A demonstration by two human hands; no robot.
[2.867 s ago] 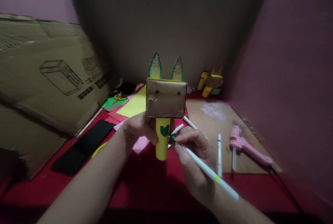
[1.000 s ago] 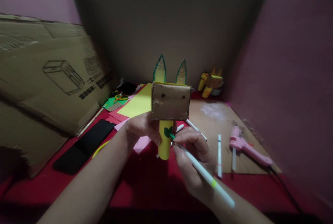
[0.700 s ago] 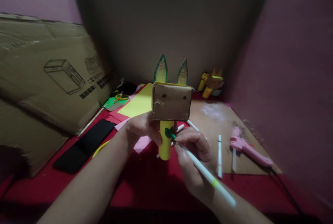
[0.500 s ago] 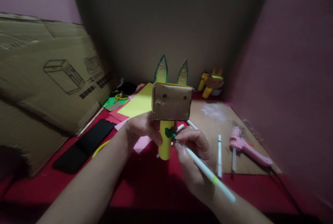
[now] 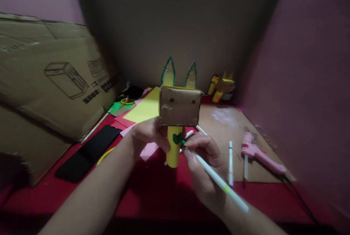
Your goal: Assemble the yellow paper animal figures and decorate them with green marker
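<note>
Figure (image 5: 179,107) above bench (image 5: 153,202); likely light, stiff card, ears (image 5: 168,74) easily bent; best held by tube (image 5: 172,156). Left fingers (image 5: 163,142) curl round figure, grip partly hidden; right fingers (image 5: 203,142) pinch marker (image 5: 218,179) near heart (image 5: 176,138).

Beneath the raised cardboard animal figure (image 5: 179,109), a hand could pass over the red tablecloth (image 5: 153,198) between the left hand (image 5: 150,133) and right hand (image 5: 203,162). At left, a black phone (image 5: 88,155) and tall cardboard carton (image 5: 30,82) stand in the way; at right, a white marker (image 5: 231,164), pink glue gun (image 5: 258,155) and its black cord (image 5: 300,198) do, beside a pink wall (image 5: 308,71).
</note>
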